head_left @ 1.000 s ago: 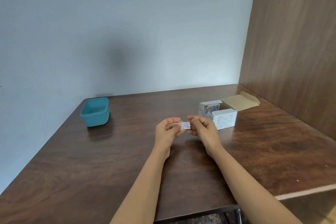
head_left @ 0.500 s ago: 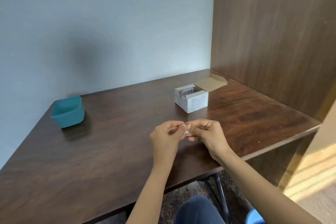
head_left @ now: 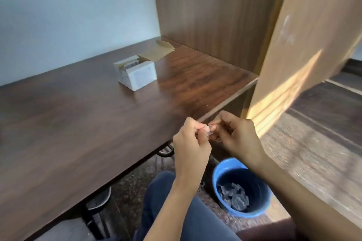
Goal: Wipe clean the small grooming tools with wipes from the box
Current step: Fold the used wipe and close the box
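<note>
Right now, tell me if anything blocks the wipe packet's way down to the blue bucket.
Nothing visible does: the left hand and right hand pinch the wipe packet in the air, above the open blue bucket.

Warm sunlight from my right streaks the wooden panel [head_left: 293,84] and the floor [head_left: 323,133]; the counter [head_left: 78,123] lies dim, faintly glossy. Motion blur softens everything, seemingly worst toward the bent edges.

A small white cardboard box [head_left: 140,74] stands upper middle of the frame, its tan lid flap folded open toward the back. A tiny white wipe sachet [head_left: 208,131], mostly hidden, sits at centre, pinched between the left hand [head_left: 191,143] and the right hand [head_left: 238,137].
</note>
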